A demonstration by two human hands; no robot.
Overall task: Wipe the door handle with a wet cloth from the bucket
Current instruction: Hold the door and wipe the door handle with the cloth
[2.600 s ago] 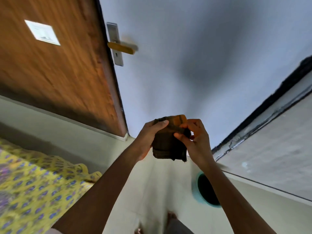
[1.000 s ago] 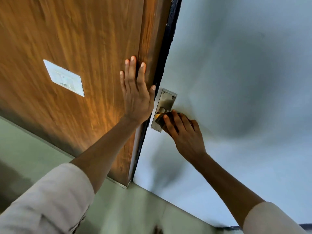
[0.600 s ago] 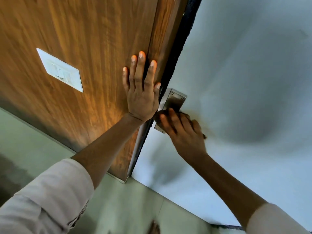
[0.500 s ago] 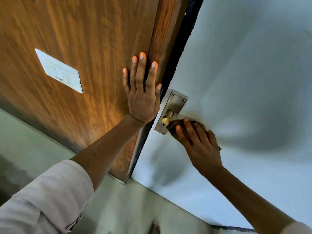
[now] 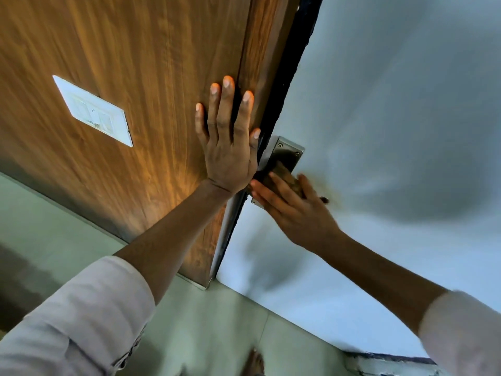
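Cloth sits pressed against the handle plate under the right hand; left hand, splayed flat, braces the wooden door. Firm, short strokes should reach every edge.

The big brown wooden door had streaky grain and a soft shine. The pale blue-white wall looked smooth and matt. The small silver metal handle plate was shiny, with screws in it. The dark brown cloth looked soft and dull.
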